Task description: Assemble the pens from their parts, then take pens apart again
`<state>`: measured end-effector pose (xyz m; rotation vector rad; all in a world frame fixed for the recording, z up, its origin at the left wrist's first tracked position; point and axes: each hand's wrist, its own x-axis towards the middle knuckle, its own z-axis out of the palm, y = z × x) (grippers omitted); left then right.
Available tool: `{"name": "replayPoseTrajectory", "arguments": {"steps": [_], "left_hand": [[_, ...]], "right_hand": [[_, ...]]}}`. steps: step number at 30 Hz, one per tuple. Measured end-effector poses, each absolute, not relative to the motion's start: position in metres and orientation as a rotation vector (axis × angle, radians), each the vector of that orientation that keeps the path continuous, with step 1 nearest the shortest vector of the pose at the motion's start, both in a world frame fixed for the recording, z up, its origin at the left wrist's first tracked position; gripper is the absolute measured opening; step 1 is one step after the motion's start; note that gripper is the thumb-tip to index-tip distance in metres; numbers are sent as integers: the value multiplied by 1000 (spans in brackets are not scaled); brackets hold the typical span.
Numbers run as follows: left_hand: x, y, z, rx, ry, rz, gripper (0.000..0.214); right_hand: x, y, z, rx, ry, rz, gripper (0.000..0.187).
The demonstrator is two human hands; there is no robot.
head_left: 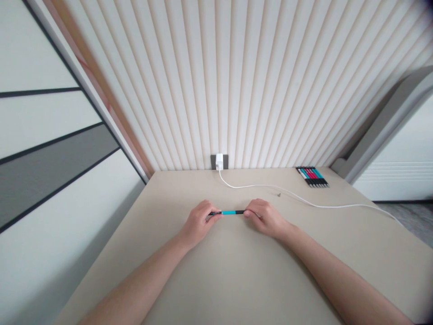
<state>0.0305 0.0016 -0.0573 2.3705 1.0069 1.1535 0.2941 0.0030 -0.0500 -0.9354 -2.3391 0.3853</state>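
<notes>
A pen (229, 212) with a teal barrel and black ends lies level between my two hands, just over the table (230, 271). My left hand (202, 221) pinches its black clip end between thumb and fingers. At the other end, my right hand (264, 217) is closed around the black grip part, and its fingers hide the tip. Behind and to the right, a row of several pens (313, 177) in white, teal and red with black grips lies side by side near the table's back edge.
A white charger (219, 161) sits in a dark wall socket at the back edge. Its white cable (270, 185) curves across the table to the right. A tiny grey piece (279, 195) lies near the cable. Beyond the table rises a ribbed cream wall (233, 90).
</notes>
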Motion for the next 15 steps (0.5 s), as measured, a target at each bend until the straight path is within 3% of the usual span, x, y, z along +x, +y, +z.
{"name": "replayPoseTrajectory", "arguments": {"steps": [9,15], "left_hand": [[29,2,-57,2455,939,1152,8],[30,2,-58,2358,1043,1164,6]], "right_hand": [[290,-2,-51,-1137,-2091,1164,60],[290,0,-41,-1093,-2007,1080,49]]}}
